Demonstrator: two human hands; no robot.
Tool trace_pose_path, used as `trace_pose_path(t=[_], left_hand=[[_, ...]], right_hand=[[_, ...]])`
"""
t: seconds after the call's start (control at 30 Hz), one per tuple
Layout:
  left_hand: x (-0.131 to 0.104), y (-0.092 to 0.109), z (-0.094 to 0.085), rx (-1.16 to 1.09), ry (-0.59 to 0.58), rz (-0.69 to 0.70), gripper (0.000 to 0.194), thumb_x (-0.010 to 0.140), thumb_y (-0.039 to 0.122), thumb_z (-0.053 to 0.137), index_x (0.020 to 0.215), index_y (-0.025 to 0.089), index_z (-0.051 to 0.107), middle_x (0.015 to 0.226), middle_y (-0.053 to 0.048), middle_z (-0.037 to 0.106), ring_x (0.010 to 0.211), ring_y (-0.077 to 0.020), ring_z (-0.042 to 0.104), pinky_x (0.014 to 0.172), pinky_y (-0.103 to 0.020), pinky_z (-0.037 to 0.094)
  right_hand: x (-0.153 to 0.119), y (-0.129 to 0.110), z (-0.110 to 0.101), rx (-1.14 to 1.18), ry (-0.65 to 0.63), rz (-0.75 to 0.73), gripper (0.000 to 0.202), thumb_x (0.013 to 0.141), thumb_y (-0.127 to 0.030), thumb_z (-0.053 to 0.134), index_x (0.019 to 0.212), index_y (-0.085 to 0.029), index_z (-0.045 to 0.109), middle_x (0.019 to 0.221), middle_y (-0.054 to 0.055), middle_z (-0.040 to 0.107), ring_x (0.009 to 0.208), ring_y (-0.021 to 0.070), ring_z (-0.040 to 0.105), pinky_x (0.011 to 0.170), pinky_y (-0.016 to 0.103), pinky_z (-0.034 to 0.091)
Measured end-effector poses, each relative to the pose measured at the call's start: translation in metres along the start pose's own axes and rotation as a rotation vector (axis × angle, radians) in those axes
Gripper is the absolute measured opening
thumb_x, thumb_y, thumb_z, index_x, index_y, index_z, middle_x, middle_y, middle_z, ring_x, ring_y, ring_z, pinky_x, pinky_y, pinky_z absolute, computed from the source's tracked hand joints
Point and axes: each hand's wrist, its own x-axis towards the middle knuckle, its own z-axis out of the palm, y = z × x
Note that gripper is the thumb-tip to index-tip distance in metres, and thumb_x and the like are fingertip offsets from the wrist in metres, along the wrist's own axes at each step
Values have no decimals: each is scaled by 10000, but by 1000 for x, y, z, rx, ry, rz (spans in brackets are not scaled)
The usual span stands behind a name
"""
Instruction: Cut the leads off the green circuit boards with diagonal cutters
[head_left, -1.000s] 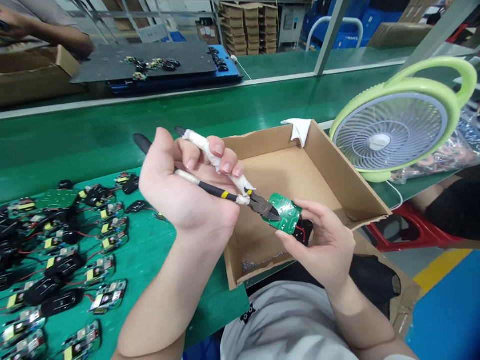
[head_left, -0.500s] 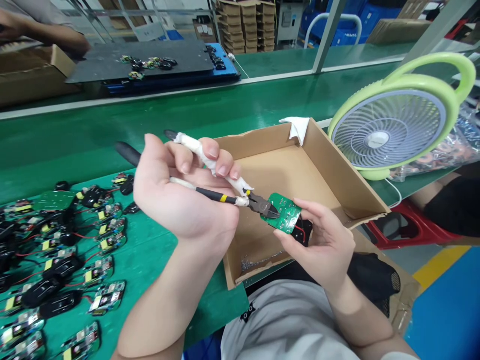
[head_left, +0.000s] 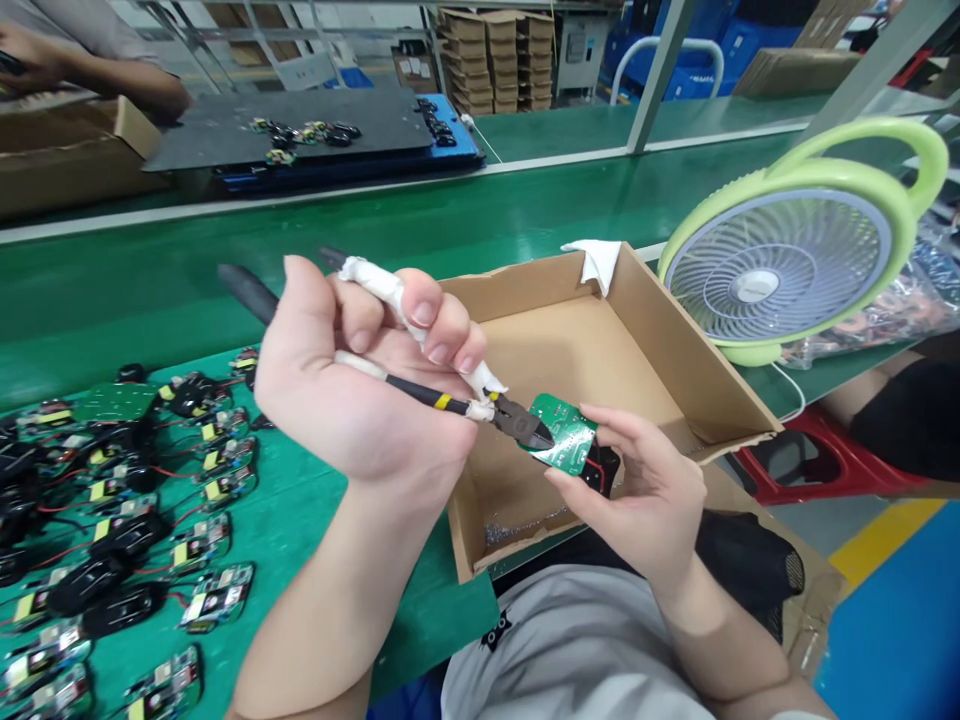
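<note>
Fingers of my left hand (head_left: 375, 370) are wrapped round the taped handles of black cutting pliers (head_left: 517, 418). The plier jaws lie against the face of a small green circuit board (head_left: 564, 434), over its left part. My right hand (head_left: 649, 485) pinches the right end of that board between thumb and fingers. A black part with red wire hangs under the board, partly hidden by my fingers. Beneath both hands stands an open cardboard box (head_left: 697, 385), with small metal clippings (head_left: 499, 530) in its near left corner.
Many circuit boards with black casings (head_left: 124, 535) cover the green mat at left. A green fan (head_left: 754, 285) stands right of the box. Across the bench are a dark tray (head_left: 225, 125) with more boards and a person's arm (head_left: 120, 75) at top left.
Both hands have shifted slightly left with the pliers and the board. The board is tilted a little differently, and light now glints off its face.
</note>
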Motion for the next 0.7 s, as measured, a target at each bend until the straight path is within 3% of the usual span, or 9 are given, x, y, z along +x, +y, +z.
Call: trace_pose_path(t=[0.23,0.37,0.57,0.7], left_hand=[[8,11,-1,-1,94,-24,453,1042,415,301,650,212,199,635,-38,468,496,-127,461,468,-270,390],[10,11,-1,6,149,-31,422,1032,389,294,659,211,210,633,-32,450,495,-114,445,461,-253,391],[14,8,-2,-8,188,-72,414,987,519,317,722,207,376,730,-80,543,554,-166,522,493,-306,456],[17,9,-4,-18,223,-99,386,976,512,339,756,204,415,730,-93,554,552,-175,526,491,-312,460]], right_hand=[[2,3,-4,41,-43,61,426,748,-233,845,1145,-196,696,843,13,776,679,160,708,634,241,600],[2,4,-5,43,-61,73,472,735,-255,860,1176,-191,703,894,23,795,751,171,737,713,250,613],[2,5,-7,78,-97,103,454,733,-250,868,1160,-208,717,908,4,810,755,138,744,736,198,597],[3,6,-7,90,-100,94,445,728,-248,875,1145,-219,724,900,-9,809,768,128,743,754,186,589]])
